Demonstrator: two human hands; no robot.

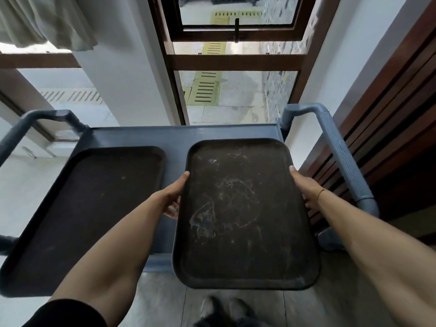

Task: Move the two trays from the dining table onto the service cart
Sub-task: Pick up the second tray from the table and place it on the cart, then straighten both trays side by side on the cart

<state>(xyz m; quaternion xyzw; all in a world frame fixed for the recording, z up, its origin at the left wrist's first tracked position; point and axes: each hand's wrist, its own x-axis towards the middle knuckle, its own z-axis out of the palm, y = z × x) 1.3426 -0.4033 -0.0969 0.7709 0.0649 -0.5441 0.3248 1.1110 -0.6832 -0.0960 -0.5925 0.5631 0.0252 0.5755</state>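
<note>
I hold a dark brown, scuffed tray [243, 215] by its two long sides, above the right half of the grey-blue service cart [179, 135]. My left hand [173, 197] grips its left edge and my right hand [306, 188] grips its right edge. The tray's near end juts out past the cart's front edge toward me. A second dark tray [87, 208] lies flat on the left half of the cart's top shelf. The fingers of both hands are mostly hidden under the held tray.
The cart has a ribbed handle on the right [342, 156] and another handle on the left [28, 126]. A glass window with a brown frame [236, 62] stands behind it. Wooden slatted panelling [389, 114] runs along the right. My shoes [224, 310] show on the tiled floor.
</note>
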